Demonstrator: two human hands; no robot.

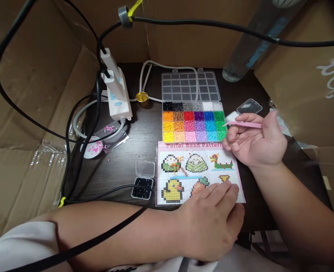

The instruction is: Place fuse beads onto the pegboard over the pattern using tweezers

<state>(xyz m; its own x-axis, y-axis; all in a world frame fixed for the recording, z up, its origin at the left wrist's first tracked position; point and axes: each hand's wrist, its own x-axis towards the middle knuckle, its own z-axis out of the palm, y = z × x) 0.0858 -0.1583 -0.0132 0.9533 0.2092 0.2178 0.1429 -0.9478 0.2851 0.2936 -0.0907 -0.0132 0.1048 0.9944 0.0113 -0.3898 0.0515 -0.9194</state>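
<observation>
My left hand (215,221) lies flat, palm down, over the lower right part of a Perler bead pattern sheet (242,181), fingers stretched out. It covers parts of the printed carrot and trophy-like pictures. Pink tweezers (248,124) rest in my right hand (265,141), which is palm up, its fingers curled. Their tips point left, over the right edge of the bead case (194,101). That case holds beads of many colours in compartments, its clear lid (191,86) folded back. Some beads lie on the sheet around the egg-like and dragon pictures.
Left of the sheet, a small open box (133,192) holds black beads. Further left are a white round dish (84,151) with pink beads, a power strip (120,107) and black cables (67,158). A gold cup (142,99) stands behind. Cardboard walls (184,45) surround the table.
</observation>
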